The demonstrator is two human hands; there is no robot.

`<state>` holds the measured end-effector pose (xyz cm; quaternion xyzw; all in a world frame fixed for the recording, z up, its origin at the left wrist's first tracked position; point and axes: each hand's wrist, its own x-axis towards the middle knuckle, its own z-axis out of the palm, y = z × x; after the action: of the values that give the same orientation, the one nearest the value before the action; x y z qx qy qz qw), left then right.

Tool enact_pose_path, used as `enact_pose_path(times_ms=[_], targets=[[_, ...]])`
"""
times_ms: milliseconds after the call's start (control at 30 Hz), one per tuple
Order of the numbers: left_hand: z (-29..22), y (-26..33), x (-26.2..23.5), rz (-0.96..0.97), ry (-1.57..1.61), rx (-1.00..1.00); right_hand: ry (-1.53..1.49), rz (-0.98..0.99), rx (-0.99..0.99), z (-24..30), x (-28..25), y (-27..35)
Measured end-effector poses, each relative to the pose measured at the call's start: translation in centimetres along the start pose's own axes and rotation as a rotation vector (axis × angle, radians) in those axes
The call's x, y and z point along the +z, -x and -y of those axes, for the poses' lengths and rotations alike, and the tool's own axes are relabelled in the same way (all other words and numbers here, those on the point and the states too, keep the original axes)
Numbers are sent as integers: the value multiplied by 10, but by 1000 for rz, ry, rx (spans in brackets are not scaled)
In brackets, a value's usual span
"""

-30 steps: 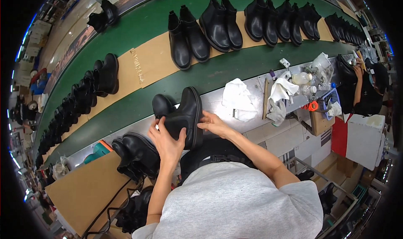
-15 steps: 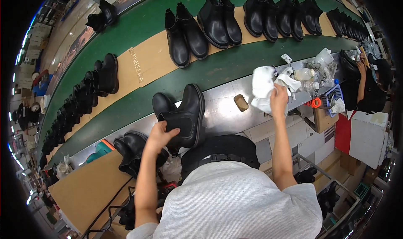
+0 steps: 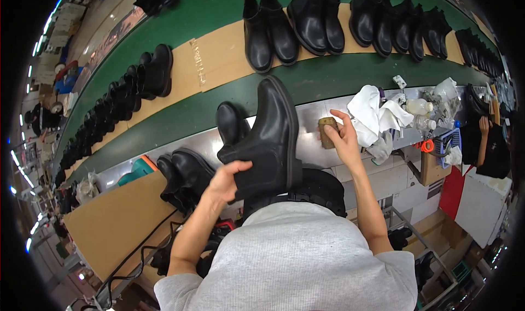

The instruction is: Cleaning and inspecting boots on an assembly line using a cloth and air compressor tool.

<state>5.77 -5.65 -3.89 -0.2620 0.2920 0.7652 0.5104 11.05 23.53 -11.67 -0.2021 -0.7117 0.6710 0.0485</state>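
Note:
A black ankle boot with a dark elastic side panel is in my left hand. The fingers are inside or behind its shaft and the thumb lies on the side panel; the sole edge faces right. Its toe points away from me. My right hand pinches a small worn brown block at the metal edge of the bench, thumb across it and index finger raised. Whether the block touches the metal cannot be told. Beyond the held boot, a second black boot is partly hidden behind it.
White cloths, clear bottles and a blue basket sit at the right. Pairs of boots line the cardboard strip on the green bench. More boots stand left by a cardboard sheet. A co-worker's arm shows far right.
My right hand has let go of the white cloth and moved left onto the brown block. My left hand has raised the boot and brought it nearer the middle. The view has shifted.

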Motion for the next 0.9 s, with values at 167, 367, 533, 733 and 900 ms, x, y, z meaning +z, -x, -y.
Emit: enact_pose_path(times_ms=[167, 367, 533, 733, 900], targets=[[49, 6, 19, -30, 188, 162, -105, 217, -34, 55, 50, 32], [61, 7, 10, 26, 393, 205, 299, 205, -396, 66, 68, 42], [69, 6, -1, 170, 428, 220, 325, 229, -275, 67, 62, 53], [69, 5, -1, 108, 448, 203, 353, 173, -411, 59, 68, 48], [70, 10, 6, 60, 378, 195, 301, 149, -362, 74, 67, 45]])
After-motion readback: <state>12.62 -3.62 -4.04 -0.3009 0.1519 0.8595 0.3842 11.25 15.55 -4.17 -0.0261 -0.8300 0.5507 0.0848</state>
